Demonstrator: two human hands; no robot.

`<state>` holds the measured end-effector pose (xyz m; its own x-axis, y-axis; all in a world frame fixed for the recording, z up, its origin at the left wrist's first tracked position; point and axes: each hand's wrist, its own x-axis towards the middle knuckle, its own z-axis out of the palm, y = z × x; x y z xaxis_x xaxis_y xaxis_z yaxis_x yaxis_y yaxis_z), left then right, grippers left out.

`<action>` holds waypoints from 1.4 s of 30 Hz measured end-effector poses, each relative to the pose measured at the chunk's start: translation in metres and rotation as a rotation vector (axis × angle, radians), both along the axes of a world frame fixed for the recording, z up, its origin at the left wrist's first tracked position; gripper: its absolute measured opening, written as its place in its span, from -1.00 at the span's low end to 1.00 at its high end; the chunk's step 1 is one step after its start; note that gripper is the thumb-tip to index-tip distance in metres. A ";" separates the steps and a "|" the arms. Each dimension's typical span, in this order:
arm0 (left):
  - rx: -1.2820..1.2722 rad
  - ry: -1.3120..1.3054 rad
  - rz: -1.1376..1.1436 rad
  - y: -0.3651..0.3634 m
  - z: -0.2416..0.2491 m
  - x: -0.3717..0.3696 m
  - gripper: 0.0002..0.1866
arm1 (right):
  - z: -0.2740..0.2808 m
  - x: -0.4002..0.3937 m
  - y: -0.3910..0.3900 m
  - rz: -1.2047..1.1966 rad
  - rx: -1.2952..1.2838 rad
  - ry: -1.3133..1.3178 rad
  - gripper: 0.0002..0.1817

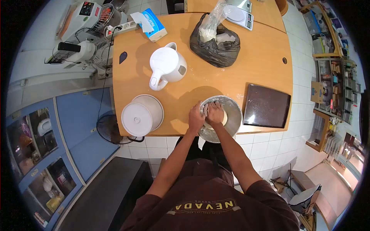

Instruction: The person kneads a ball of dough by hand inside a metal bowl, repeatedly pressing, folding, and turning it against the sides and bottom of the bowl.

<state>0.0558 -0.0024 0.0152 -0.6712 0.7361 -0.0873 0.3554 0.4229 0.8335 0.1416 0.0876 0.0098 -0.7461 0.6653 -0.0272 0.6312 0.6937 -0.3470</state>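
At the table's front edge stands a round metal bowl (234,125) with pale dough (224,118) in it. My left hand (196,116) is at the bowl's left rim, its fingers bent inward over the edge. Inside the bowl, my right hand (215,114) lies over the dough, with fingers curled and whitish residue on them. The fingertips of both hands are close together, and what they press or hold between them is too small to make out.
On the wooden table (181,104) are a white kettle (165,63), a lidded white container (137,119), a black plastic bag (217,54), a dark tray (267,106), a white scale (237,15) and a tissue box (154,27). A power strip (127,27) lies at the back left.
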 end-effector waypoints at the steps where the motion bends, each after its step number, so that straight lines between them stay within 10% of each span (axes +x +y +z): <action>1: -0.008 -0.001 0.002 0.000 0.000 0.000 -0.41 | -0.002 -0.001 0.000 -0.020 -0.020 -0.006 -0.83; 17: 0.007 -0.019 0.029 -0.003 0.000 0.001 -0.36 | 0.001 0.003 0.007 -0.065 -0.030 0.214 -0.67; 26: -0.175 -0.085 0.106 -0.003 0.010 -0.031 -0.34 | 0.047 -0.007 0.026 -0.993 -0.325 0.287 -0.52; 37: -0.123 -0.018 0.097 0.003 0.012 -0.029 -0.39 | 0.070 0.024 0.022 -0.245 -0.350 -0.098 -0.55; 42: -0.087 -0.025 0.067 0.000 0.007 -0.030 -0.39 | 0.044 0.026 0.036 0.014 -0.051 0.116 -0.55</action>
